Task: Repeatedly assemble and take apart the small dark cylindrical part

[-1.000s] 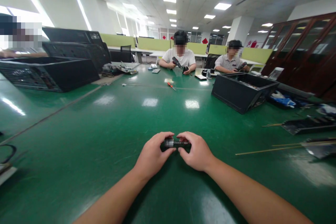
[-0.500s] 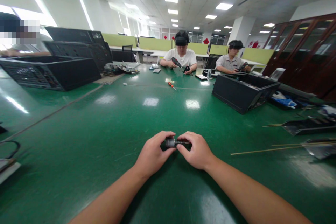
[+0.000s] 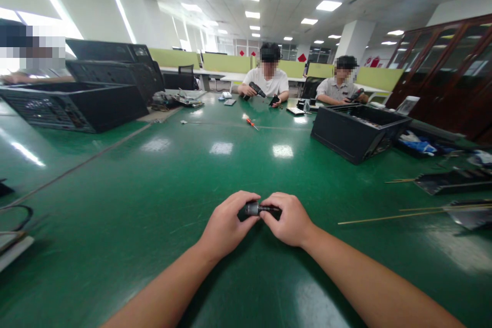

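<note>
Low over the green table, my two hands meet around a dark cylindrical tool part with a grey collar (image 3: pixel 252 208) and a thinner dark shaft pointing right. My left hand (image 3: pixel 225 225) is closed around the thick end, which its fingers mostly hide. The thumb and fingers of my right hand (image 3: pixel 290 221) pinch the thin shaft beside the collar. The part lies roughly level, and its exact kind cannot be made out.
An orange screwdriver (image 3: pixel 252 123) lies farther up the green table (image 3: pixel 172 179). Black computer cases stand at right (image 3: pixel 355 133) and left (image 3: pixel 103 107). Thin brass-coloured rods (image 3: pixel 384 219) reach in from the right. Across the table, a person (image 3: pixel 267 82) holds a power drill (image 3: pixel 257 89).
My hands and the cylindrical part have shifted very slightly right in view. My grip looks the same. The person opposite has moved the drill a little.
</note>
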A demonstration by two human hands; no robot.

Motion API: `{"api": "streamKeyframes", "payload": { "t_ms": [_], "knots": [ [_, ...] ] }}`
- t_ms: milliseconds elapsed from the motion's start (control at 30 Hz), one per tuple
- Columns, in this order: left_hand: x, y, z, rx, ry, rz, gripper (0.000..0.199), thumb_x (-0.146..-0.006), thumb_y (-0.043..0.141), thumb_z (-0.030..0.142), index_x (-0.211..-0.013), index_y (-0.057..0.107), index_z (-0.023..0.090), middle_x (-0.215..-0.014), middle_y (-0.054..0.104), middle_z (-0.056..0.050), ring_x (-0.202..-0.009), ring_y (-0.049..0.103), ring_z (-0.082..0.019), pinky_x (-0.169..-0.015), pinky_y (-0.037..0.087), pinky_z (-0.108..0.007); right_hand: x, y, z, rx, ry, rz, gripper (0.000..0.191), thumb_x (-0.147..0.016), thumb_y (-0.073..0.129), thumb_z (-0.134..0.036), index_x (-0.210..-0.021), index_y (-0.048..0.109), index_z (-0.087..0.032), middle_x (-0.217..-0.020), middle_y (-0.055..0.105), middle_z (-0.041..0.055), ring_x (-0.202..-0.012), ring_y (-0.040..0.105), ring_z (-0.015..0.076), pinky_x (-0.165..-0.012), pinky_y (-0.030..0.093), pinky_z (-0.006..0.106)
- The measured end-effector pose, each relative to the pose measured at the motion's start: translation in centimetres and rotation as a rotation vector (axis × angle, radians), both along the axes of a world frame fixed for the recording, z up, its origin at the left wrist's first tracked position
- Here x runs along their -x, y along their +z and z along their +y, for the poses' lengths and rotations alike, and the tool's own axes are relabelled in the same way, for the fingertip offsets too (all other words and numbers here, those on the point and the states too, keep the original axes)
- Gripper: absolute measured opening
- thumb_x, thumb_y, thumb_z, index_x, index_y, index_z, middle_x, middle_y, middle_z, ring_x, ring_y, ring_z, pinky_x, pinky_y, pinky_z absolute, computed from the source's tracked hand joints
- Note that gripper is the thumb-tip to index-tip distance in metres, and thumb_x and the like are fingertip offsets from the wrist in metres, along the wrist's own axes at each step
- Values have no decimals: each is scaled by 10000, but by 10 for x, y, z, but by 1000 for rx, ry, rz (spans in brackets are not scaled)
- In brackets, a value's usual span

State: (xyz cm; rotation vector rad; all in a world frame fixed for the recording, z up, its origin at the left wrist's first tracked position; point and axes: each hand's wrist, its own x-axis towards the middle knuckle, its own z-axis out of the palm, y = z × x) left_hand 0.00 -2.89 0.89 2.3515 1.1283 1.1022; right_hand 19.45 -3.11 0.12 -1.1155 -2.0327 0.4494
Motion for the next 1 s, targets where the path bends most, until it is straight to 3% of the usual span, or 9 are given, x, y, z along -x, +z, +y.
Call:
{"api": "streamKeyframes", "payload": {
  "t_ms": [433, 1000],
  "knots": [
    [1, 2, 0, -7, -32, -62, 179, -824, 662, 171, -997, 656, 217, -1022, 671, -43, -975, 636, -180, -894, 517, -318, -1, 2, -1, -18, -21, 14, 68, -800, 679, -239, -843, 720, -207, -814, 712, 42, -767, 645, 204, -739, 461, 325],
    [5, 2, 5, -52, 34, -110, 184, -809, 674, 132, -974, 654, 211, -1018, 658, -38, -969, 620, -171, -868, 498, -296, -3, 2, 1, -46, -56, 94, 63, -803, 661, -198, -833, 714, -187, -747, 687, 28, -696, 624, 177, -679, 452, 291]
  ]
}}
